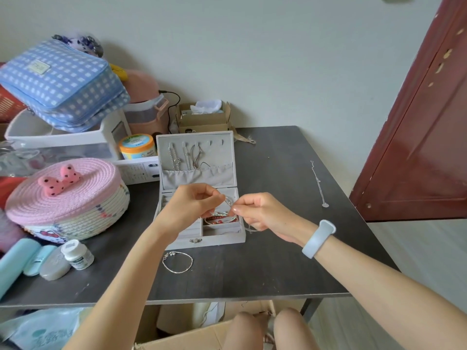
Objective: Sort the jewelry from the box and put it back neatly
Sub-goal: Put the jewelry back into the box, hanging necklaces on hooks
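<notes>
Left hand (pixel 193 203) and right hand (pixel 260 210) pinch a silver bangle (pixel 228 201); jewelry box (pixel 199 188) open beneath.

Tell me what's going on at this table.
A person is sorting jewelry. Both hands, the left hand and right hand, pinch a silver bangle above the open jewelry box. More bracelets lie in the box's right compartment. One silver bracelet lies on the table before the box, and a thin chain lies to the right.

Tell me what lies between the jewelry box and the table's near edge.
In the head view, a silver bracelet lies on the table, just before the jewelry box.
</notes>
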